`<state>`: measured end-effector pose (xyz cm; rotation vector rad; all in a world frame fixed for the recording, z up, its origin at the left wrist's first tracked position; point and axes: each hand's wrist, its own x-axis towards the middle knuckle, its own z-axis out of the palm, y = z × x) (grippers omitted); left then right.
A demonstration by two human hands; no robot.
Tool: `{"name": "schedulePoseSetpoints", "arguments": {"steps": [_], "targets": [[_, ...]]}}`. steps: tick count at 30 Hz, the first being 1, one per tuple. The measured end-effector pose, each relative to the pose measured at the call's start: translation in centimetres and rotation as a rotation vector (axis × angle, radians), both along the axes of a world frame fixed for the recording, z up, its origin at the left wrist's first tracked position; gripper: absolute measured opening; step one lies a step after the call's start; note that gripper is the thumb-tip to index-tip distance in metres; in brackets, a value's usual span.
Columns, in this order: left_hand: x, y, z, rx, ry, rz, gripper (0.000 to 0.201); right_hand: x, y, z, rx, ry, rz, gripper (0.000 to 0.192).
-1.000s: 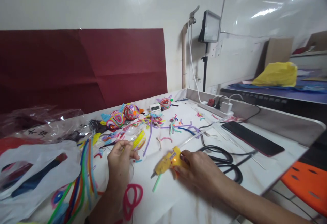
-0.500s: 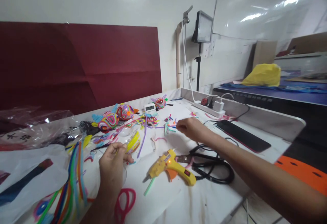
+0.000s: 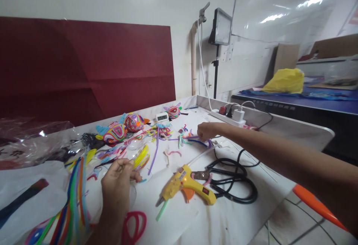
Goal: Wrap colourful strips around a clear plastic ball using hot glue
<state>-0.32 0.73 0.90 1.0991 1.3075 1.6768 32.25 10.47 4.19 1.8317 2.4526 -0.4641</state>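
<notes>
- White worktable (image 3: 223,222) under a glossy white wall, dark red paper sheet (image 3: 84,66) taped behind; clutter everywhere.
- My left hand (image 3: 117,185) is pinched narrow on a clear plastic piece with yellow pipe cleaners (image 3: 141,155) looped at it, near the table's front edge.
- My right hand (image 3: 205,130) is stretched far across and curled over the loose pipe cleaner scraps (image 3: 190,138); I can't tell whether it holds one.
- Yellow glue gun (image 3: 186,185) lies on its side between my hands, lamp lit, clear stick out the back, black cord (image 3: 237,181) coiled beside it.
- To pick well, I judge: take one fuzzy, bendy scrap by its end and keep the sleeve off the hot nozzle.
- Finished fuzzy fish (image 3: 114,132) sit further back; long straight stems (image 3: 75,200) lie left.
</notes>
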Motion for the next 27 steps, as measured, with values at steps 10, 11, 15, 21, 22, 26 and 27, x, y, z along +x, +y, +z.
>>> {"name": "schedulePoseSetpoints", "arguments": {"steps": [10, 11, 15, 21, 22, 26, 27], "targets": [[-0.4, 0.3, -0.5, 0.005, -0.001, -0.035, 0.027, 2.2, -0.2, 3.9, -0.044, 0.397, -0.076, 0.031], [-0.4, 0.2, -0.5, 0.005, 0.009, -0.036, 0.027, 2.1, -0.4, 4.1, -0.051, 0.435, -0.065, 0.035], [-0.3, 0.1, -0.2, 0.004, 0.007, -0.038, 0.027, 1.5, -0.7, 4.2, -0.078, 0.526, -0.018, 0.043], [-0.1, -0.2, 0.0, 0.01, -0.023, -0.042, 0.029, 1.7, -0.4, 4.1, -0.097, 0.442, -0.024, 0.034], [-0.1, -0.2, 0.0, 0.01, -0.027, -0.045, 0.029, 2.0, -0.3, 4.1, -0.112, 0.392, -0.032, 0.031], [-0.1, -0.1, 0.0, 0.004, -0.027, -0.055, 0.029, 3.1, 0.7, 3.8, -0.14, 0.135, -0.077, 0.027], [-0.1, -0.1, 0.0, 0.007, -0.026, -0.055, 0.028, 3.2, 1.0, 3.6, -0.122, 0.077, -0.081, 0.029]]}}
